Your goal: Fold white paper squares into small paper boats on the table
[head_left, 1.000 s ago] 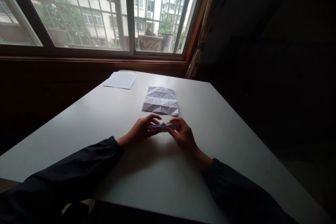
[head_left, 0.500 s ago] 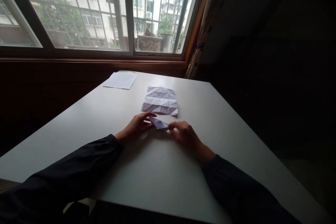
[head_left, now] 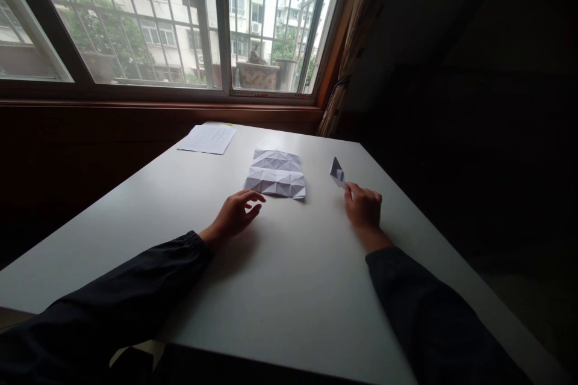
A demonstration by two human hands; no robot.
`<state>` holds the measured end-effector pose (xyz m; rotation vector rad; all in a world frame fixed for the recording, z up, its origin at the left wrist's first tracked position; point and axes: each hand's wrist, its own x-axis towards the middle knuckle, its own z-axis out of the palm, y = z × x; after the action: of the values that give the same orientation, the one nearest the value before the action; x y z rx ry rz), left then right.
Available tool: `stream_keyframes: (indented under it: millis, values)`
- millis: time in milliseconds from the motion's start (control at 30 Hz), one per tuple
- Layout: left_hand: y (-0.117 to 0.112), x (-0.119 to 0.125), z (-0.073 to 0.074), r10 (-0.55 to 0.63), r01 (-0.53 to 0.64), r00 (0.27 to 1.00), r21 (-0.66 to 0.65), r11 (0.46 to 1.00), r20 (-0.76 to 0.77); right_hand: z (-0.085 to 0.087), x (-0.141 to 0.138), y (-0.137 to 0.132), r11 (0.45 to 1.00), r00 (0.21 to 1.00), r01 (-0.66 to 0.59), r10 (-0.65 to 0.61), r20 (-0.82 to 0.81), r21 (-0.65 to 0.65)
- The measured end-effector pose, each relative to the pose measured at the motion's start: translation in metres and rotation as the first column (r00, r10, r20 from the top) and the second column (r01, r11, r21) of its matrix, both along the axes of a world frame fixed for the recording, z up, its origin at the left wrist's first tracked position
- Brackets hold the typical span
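A small folded paper boat (head_left: 336, 173) is pinched at one end between the thumb and fingers of my right hand (head_left: 363, 204), over the right part of the white table. It is tilted, its far tip pointing up and away. My left hand (head_left: 235, 212) holds nothing; its thumb and fingers are apart and curved, just above the table. Beyond the left hand lie creased paper sheets (head_left: 275, 175), covered with a pattern of triangular folds and stacked near the middle of the table.
The white table (head_left: 280, 289) reaches to the window wall. At its far left corner lies a small pile of written sheets (head_left: 208, 139). A barred window (head_left: 149, 30) is behind, with a tied curtain (head_left: 336, 102) at its right side.
My left hand has let go of the paper boat. My right hand has carried the boat to the right and farther away, turning it tip up. The creased sheets lie as before.
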<state>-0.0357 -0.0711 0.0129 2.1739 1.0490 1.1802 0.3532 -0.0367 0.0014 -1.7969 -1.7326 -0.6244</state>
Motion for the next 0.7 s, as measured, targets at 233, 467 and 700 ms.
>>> stream_keyframes:
  millis: [233,467,700]
  values:
    - [-0.003,-0.001,0.006,0.097,-0.072,0.983,0.16,0.984,-0.156,-0.006,0.011,0.004,0.979,0.993,0.12,-0.116,0.032,-0.163]
    - [0.009,-0.005,0.005,0.203,-0.104,0.917,0.287,0.952,-0.343,-0.005,0.003,0.001,0.984,0.999,0.051,-0.052,-0.002,-0.168]
    - [0.018,-0.007,-0.012,0.172,-0.119,0.875,0.142,0.983,-0.452,-0.007,0.004,0.0,0.986,0.999,0.027,-0.034,-0.04,-0.163]
